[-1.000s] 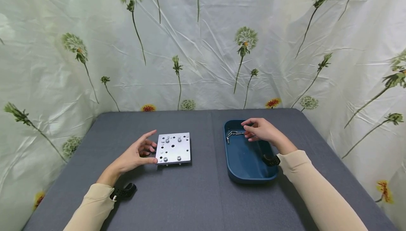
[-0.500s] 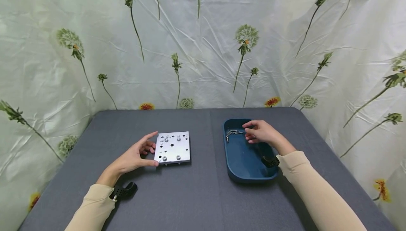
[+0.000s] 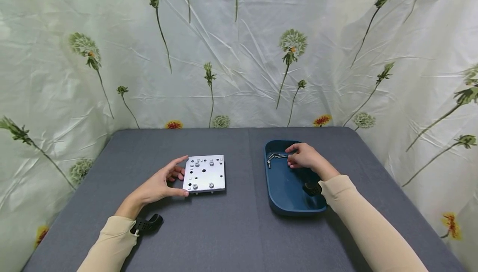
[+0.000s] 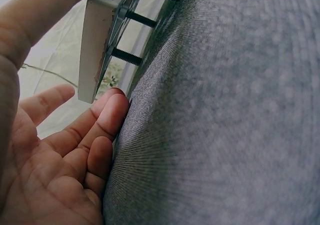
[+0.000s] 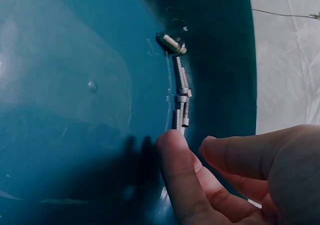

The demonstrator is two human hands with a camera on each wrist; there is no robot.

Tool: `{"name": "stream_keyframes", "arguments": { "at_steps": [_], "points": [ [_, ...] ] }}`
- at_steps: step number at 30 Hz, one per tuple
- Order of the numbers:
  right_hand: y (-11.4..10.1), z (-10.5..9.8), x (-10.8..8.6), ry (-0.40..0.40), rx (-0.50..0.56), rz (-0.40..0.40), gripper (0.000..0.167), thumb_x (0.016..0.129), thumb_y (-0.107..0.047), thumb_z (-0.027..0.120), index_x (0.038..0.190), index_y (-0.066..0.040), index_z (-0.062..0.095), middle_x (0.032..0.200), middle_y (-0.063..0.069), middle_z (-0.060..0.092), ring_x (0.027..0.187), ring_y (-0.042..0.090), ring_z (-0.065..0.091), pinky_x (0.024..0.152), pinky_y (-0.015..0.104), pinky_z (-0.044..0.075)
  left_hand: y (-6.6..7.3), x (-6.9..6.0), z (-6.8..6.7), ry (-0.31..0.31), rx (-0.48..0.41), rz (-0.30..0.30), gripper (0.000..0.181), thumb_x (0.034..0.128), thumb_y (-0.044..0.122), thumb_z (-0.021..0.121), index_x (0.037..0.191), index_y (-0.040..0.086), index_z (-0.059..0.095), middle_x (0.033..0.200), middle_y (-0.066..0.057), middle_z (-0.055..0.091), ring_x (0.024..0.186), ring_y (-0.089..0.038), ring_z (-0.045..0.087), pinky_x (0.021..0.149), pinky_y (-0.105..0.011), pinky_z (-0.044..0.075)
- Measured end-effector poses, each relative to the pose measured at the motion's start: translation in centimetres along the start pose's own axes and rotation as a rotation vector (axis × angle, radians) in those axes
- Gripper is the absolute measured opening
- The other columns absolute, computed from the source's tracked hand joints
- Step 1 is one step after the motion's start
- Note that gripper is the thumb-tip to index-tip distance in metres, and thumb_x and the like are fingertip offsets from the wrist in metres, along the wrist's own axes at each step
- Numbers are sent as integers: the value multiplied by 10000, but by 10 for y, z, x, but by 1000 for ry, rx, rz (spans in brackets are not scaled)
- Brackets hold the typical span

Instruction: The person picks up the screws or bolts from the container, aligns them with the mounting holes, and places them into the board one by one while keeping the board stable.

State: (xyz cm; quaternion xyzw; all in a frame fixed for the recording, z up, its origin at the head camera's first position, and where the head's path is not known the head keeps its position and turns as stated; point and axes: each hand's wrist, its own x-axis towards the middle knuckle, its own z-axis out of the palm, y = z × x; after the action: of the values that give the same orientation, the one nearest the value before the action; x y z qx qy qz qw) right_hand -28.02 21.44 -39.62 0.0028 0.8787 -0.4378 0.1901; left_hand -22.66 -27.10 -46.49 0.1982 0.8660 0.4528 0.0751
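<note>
A silvery square plate with holes and several upright bolts rests on the cloth, bolt shanks sticking out beneath. My left hand spans its left side: the thumb touches the near corner and the index finger is at the far corner, the other fingers loosely bent low by the cloth. Inside the blue tray, my right hand reaches to several small screws at the far end. In the right wrist view one fingertip meets the screws' near end, with the thumb apart from it.
A grey cloth covers the table. Behind it and at both sides hangs a pale curtain printed with flowers. Black straps are on both wrists. The tray's raised wall surrounds the screws.
My right hand has lowered slightly into the tray, its fingers closer to the screws. My left index finger has come nearer the plate's far corner; the plate looks unmoved.
</note>
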Motion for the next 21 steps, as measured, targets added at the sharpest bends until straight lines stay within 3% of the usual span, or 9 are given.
{"name": "stream_keyframes", "arguments": {
  "at_steps": [11,21],
  "points": [
    [1,9,9,83,-112,49,283,1070,-17,588,1320,107,630,929,137,683,673,69,675,692,258,625,-1,0,1,-4,5,1,1097,803,270,968,1682,130,326,1293,-112,622,1086,-165,577,921,-278,425],
    [4,14,13,128,-197,37,194,1046,-19,632,1198,93,678,960,167,702,664,69,699,699,278,629,-1,0,0,-8,10,5,1112,805,285,968,1685,104,313,1305,-126,624,1096,-169,577,924,-281,433]
  ]
}}
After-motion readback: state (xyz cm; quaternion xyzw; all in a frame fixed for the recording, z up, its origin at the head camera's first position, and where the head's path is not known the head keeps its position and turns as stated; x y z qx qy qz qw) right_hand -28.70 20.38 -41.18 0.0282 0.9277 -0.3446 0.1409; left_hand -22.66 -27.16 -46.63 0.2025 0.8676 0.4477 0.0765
